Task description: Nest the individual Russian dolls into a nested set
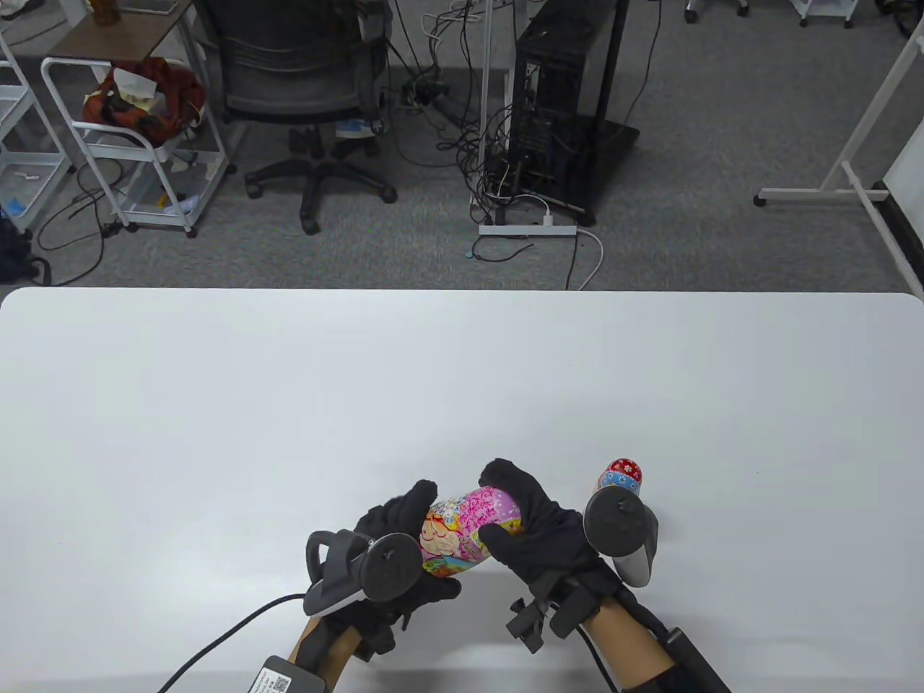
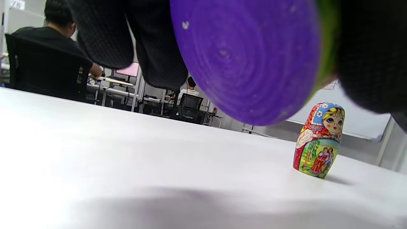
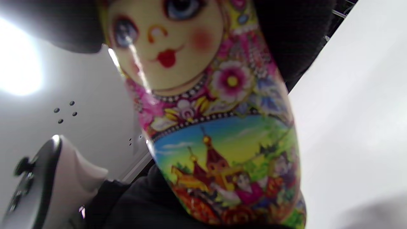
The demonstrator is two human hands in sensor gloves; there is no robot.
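A large pink doll lies tilted between both hands above the white table, near the front edge. My left hand grips its lower half, whose purple base fills the left wrist view. My right hand grips its head end; its painted face and body fill the right wrist view. A smaller doll with a blue and red scarf stands upright on the table just right of my right hand, partly hidden by the tracker. It also shows in the left wrist view.
The floor beyond the far table edge holds an office chair, a computer tower, cables and a white cart. People sit at desks in the background of the left wrist view.
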